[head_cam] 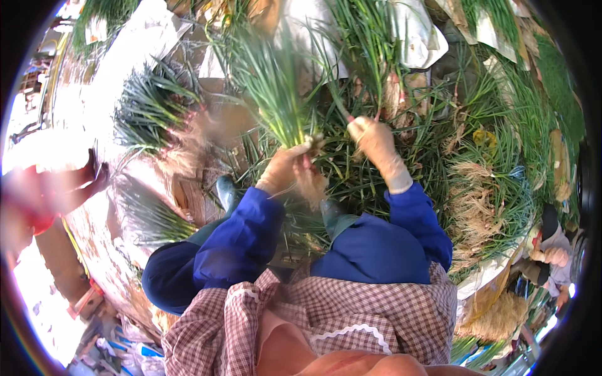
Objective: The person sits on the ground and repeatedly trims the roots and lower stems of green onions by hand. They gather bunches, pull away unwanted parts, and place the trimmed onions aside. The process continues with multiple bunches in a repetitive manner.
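Note:
My left hand (281, 165), in a pale glove, is closed around a bunch of green onions (282, 105) near the root end. The leaves fan upward and away from me, and the pale roots (312, 185) hang below the fist. To the right, my right hand (373, 137), also gloved, has its fingers curled on a thin green onion (342, 107), whose reddish base meets the fingertips. Under both hands lies a litter of loose green leaves (362, 181).
Bundles of green onions (150, 110) with roots lie at left, and another leafy bundle (157, 211) is nearer me. A rooted pile (475, 207) stands at right. White sacks (418, 35) lie at the back. A person in red (37, 192) is at far left; another person (555, 254) sits far right.

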`<state>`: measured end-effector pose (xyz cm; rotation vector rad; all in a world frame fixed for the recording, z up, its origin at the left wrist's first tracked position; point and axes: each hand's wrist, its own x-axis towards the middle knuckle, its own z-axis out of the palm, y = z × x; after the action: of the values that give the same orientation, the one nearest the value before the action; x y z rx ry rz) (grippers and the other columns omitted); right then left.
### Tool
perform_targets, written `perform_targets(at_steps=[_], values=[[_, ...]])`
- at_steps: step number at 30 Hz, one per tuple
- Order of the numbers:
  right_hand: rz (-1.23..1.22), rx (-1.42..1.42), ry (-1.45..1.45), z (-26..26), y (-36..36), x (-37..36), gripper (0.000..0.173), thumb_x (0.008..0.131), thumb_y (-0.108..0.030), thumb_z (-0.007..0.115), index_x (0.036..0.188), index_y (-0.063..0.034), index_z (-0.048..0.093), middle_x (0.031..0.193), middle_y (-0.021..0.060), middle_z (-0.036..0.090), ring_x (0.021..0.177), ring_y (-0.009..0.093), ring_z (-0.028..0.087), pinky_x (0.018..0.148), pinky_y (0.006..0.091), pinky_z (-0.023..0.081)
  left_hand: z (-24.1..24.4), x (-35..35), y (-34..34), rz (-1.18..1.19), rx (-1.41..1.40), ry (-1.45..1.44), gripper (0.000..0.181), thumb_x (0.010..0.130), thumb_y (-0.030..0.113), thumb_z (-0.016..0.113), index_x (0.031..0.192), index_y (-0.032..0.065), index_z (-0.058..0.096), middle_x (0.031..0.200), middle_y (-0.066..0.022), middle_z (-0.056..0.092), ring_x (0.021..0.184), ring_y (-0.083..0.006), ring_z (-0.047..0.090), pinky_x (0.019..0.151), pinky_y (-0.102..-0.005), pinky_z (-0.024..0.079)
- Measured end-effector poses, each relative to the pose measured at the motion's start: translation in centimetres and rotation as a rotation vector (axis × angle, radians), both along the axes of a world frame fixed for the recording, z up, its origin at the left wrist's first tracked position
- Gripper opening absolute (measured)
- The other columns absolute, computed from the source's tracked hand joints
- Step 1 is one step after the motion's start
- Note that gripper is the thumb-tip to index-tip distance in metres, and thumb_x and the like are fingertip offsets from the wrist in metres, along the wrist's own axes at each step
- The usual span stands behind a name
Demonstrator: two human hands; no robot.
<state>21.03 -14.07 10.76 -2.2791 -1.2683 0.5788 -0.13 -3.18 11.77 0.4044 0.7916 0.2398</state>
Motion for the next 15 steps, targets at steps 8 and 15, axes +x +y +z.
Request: perform_targets(at_steps=[8, 15], values=[[0.123, -0.032, 0.959, 0.2, 2.4, -3.0, 0.053, 0.09, -0.052, 0.058, 0.094, 0.0008, 0.063, 0.073, 0.0022, 0.059, 0.066, 0.01, 0.05, 0.066, 0.0256, 0.045, -2.4, -0.6, -1.1, -0.001, -0.013, -0.131, 0.016, 0.085, 0.008, 0.066, 0.099, 0.0022, 0.062, 0.078, -0.0092, 0.066, 0.062, -0.0166, 0.063, 0.06, -0.0282, 0.054], [-0.473, 0.353, 1.331, -1.6, 3.3, -1.6, 0.029, 0.094, -0.035, 0.056, 0.083, -0.0075, 0.057, 0.06, -0.0046, 0.044, 0.045, 0.006, 0.039, 0.041, 0.0227, 0.033, -0.7, 1.0, -2.1, -0.078, 0.01, 0.046, 0.017, 0.085, 0.011, 0.068, 0.098, 0.0027, 0.061, 0.084, -0.007, 0.067, 0.071, -0.0158, 0.063, 0.066, -0.0312, 0.054]])
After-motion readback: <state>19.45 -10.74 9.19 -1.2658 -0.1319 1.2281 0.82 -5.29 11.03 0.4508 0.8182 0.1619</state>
